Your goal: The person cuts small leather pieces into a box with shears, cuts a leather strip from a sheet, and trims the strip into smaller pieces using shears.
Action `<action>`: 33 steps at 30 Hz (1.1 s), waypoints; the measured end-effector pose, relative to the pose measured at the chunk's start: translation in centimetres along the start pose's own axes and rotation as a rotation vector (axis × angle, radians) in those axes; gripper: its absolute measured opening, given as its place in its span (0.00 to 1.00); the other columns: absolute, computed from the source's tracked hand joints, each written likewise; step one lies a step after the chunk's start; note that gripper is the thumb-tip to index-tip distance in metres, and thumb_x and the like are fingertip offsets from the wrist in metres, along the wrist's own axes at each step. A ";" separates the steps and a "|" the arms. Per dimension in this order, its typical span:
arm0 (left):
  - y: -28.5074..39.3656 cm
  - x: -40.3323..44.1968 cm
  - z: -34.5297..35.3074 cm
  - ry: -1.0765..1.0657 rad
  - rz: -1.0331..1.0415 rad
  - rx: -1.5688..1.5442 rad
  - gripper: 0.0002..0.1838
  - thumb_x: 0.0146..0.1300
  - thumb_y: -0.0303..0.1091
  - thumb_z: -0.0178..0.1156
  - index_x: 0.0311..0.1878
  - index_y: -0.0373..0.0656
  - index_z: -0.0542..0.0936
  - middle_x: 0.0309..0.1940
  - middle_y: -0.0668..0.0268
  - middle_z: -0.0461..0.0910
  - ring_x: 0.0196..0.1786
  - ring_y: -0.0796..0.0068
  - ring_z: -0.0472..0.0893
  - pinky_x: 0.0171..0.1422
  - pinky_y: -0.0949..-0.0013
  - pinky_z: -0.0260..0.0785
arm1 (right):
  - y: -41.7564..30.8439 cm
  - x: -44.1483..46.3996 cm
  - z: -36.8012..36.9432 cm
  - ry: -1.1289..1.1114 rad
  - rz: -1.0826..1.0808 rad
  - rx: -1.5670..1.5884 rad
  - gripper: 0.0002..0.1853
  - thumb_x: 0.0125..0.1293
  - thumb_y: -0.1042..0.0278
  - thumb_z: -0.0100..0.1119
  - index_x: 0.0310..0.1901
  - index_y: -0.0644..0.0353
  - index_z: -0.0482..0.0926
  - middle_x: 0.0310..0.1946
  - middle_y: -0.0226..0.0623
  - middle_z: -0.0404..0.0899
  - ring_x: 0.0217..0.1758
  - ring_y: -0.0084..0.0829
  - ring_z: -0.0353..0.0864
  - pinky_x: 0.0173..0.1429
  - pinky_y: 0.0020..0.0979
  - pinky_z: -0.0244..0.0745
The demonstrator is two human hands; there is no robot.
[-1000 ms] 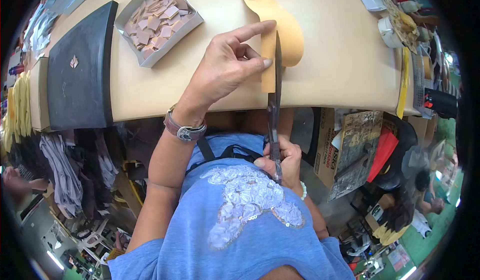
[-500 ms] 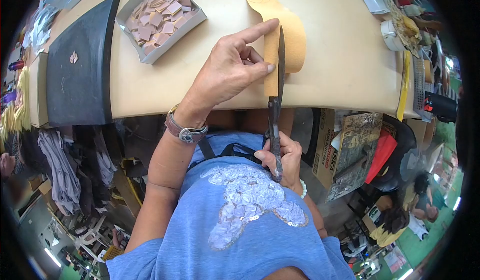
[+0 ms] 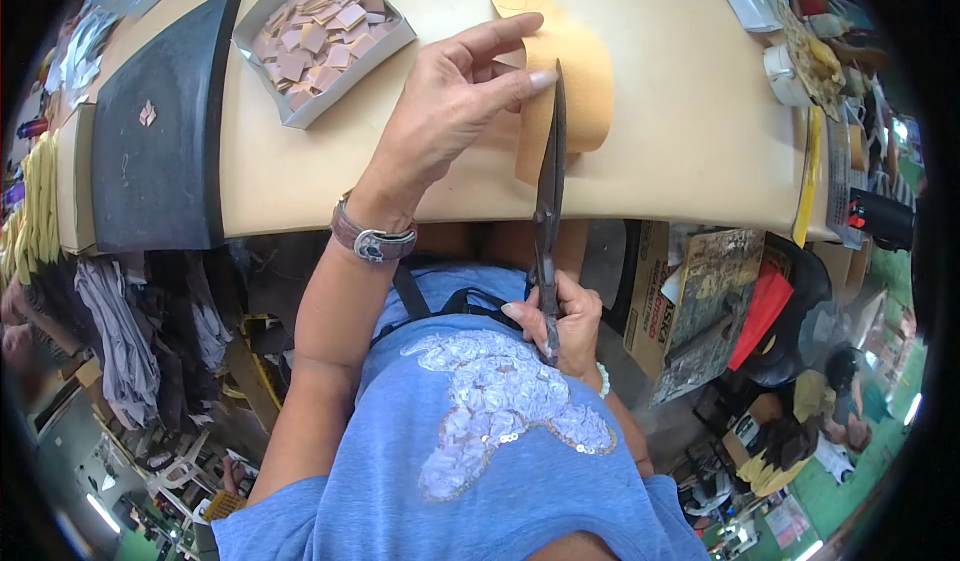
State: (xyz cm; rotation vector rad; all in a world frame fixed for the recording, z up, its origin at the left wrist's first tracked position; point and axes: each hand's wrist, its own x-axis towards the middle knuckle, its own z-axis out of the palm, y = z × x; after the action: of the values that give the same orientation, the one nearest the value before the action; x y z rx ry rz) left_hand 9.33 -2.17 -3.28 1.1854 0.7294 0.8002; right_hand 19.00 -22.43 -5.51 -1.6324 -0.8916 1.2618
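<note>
My right hand (image 3: 570,329) is wrapped round the handles of dark metal scissors (image 3: 549,196). Their blades point away from me and lie along a strip of orange-yellow felt-like material (image 3: 582,81), near its left edge. The two blades look close together. My left hand (image 3: 460,86) has its thumb on the strip beside the blade tips, while its index finger stretches out farther up. Its other fingers are partly hidden at the strip's edge, seemingly beneath it. A narrow flap of the material (image 3: 530,151) shows left of the blades.
A grey-white box (image 3: 350,81) of small mauve-brown squares stands at the table's (image 3: 700,161) back left. A dark board (image 3: 165,131) lies farther left. At the right edge are a yellow strip (image 3: 807,176) and a roll of tape (image 3: 785,73). A cardboard box (image 3: 655,296) stands below.
My left hand has moved slightly up and left, its index finger lifting from the material. The flap left of the blades has swung left and looks wider. The scissors have shifted slightly.
</note>
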 end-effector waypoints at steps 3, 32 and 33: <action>0.0 0.3 -0.3 -0.041 0.007 -0.007 0.30 0.53 0.27 0.63 0.60 0.33 0.66 0.45 0.60 0.77 0.37 0.82 0.77 0.42 0.78 0.71 | 0.2 0.0 -0.2 0.000 -0.055 -0.035 0.17 0.45 0.62 0.72 0.20 0.61 0.71 0.13 0.24 0.66 0.15 0.14 0.64 0.20 0.18 0.55; 0.5 -1.9 1.1 0.004 0.138 -0.011 0.32 0.52 0.21 0.61 0.63 0.35 0.63 0.54 0.58 0.72 0.36 0.85 0.74 0.41 0.79 0.70 | -1.1 1.1 0.6 0.008 0.001 0.024 0.18 0.46 0.65 0.73 0.17 0.61 0.70 0.10 0.28 0.67 0.14 0.15 0.61 0.18 0.22 0.55; 0.7 -1.7 1.0 -0.004 0.136 -0.025 0.32 0.53 0.22 0.61 0.63 0.36 0.64 0.54 0.57 0.73 0.37 0.84 0.75 0.41 0.79 0.70 | -1.0 1.1 0.6 0.007 -0.006 0.023 0.18 0.46 0.65 0.73 0.17 0.61 0.70 0.10 0.28 0.67 0.14 0.15 0.61 0.18 0.22 0.55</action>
State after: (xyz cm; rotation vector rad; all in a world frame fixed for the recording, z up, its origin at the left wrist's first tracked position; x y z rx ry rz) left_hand 9.17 -3.99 -2.25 1.2231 0.6384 0.9176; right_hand 18.68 -20.97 -5.00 -1.6142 -0.8742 1.2565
